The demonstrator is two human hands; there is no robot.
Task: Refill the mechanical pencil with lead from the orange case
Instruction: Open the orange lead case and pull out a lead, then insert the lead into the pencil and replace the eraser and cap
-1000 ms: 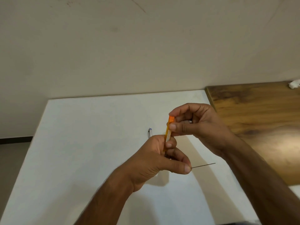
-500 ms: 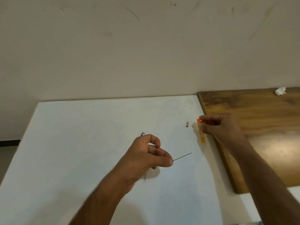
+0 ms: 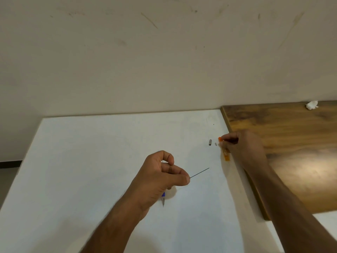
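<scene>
My left hand [image 3: 160,178] pinches a thin black lead [image 3: 199,172] between thumb and forefinger; the lead sticks out to the right. The blue mechanical pencil [image 3: 163,198] lies on the white table [image 3: 91,161] under that hand, only its tip end showing. My right hand [image 3: 242,148] holds the orange lead case [image 3: 225,154] against the table at the right, beside the wooden board. A small dark metal cap [image 3: 210,142] and a tiny white eraser [image 3: 216,144] lie just left of the case.
A dark wooden board [image 3: 291,143] covers the table's right side, its edge running close to my right hand. A crumpled white tissue [image 3: 312,105] lies at its far end. A beige wall stands behind the table.
My hands have separated. The right hand carried the orange case away to the right and down onto the table by the board. The left hand kept the lead and stayed near the middle.
</scene>
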